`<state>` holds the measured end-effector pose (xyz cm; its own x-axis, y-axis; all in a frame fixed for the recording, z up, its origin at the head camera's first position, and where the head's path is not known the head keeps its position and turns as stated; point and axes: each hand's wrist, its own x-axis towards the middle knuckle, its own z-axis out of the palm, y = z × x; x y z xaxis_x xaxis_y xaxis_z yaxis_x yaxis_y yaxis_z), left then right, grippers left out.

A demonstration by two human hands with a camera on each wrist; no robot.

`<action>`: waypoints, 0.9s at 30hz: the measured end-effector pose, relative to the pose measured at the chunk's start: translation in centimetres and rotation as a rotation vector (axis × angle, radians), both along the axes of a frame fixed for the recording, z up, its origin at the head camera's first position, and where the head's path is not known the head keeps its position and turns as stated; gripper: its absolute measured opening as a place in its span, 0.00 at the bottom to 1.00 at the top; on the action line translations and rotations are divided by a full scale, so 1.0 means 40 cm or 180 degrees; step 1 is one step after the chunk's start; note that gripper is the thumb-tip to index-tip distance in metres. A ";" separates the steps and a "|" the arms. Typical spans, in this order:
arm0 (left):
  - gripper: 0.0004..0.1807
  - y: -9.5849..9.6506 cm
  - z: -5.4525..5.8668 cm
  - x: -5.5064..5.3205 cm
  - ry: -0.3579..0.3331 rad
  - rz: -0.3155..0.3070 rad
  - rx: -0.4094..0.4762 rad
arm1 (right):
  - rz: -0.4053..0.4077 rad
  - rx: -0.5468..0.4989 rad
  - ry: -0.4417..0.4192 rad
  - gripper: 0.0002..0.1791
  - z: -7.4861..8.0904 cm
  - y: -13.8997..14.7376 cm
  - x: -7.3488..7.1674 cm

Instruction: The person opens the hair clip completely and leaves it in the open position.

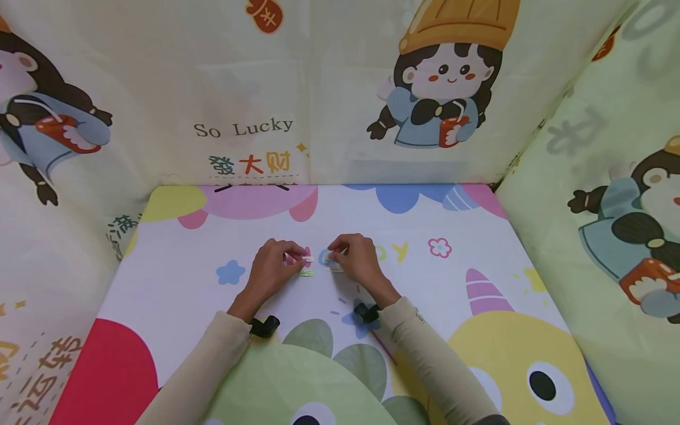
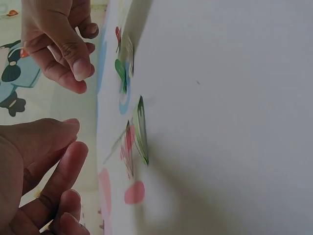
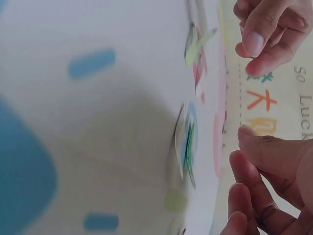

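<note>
My left hand point(image 1: 273, 265) hovers over the table with its thumb and forefinger close together. Nothing shows between those fingertips in the left wrist view. Opposite it, my right hand point(image 1: 358, 260) is loosely curled, its thumb and forefinger slightly apart in the right wrist view and holding nothing. Below the hands lie small slim pieces with pointed ends, shaped like leaves or hair clips. A light green one point(image 2: 141, 129) lies beside a thin pinkish one point(image 2: 127, 149) on the left. To the right are a dark green piece point(image 3: 190, 154) and a pale piece point(image 3: 179, 142), side by side.
A white cover with cartoon prints point(image 1: 180, 313) spreads over the table. Printed cloth walls point(image 1: 340, 106) rise at the back and both sides. Each wrist carries a small black camera point(image 1: 264, 326).
</note>
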<state>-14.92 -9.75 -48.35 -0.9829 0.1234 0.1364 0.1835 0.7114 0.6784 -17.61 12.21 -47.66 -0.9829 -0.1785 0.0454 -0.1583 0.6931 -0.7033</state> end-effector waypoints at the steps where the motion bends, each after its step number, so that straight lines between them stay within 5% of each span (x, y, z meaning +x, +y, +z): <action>1: 0.09 0.007 0.000 -0.006 -0.0014 -0.0015 0.0005 | -0.0026 0.0001 0.0014 0.04 -0.001 0.006 -0.004; 10: 0.07 0.074 -0.008 -0.045 -0.0060 -0.0079 -0.0218 | -0.0203 0.0150 -0.0085 0.03 -0.005 0.030 -0.017; 21: 0.07 0.137 -0.019 -0.059 0.0089 -0.0295 -0.0910 | -0.0107 0.0485 -0.0141 0.06 -0.030 0.034 -0.020; 27: 0.06 0.157 -0.022 -0.064 0.0187 -0.0371 -0.1052 | -0.0086 0.0560 -0.0107 0.06 -0.038 0.027 -0.024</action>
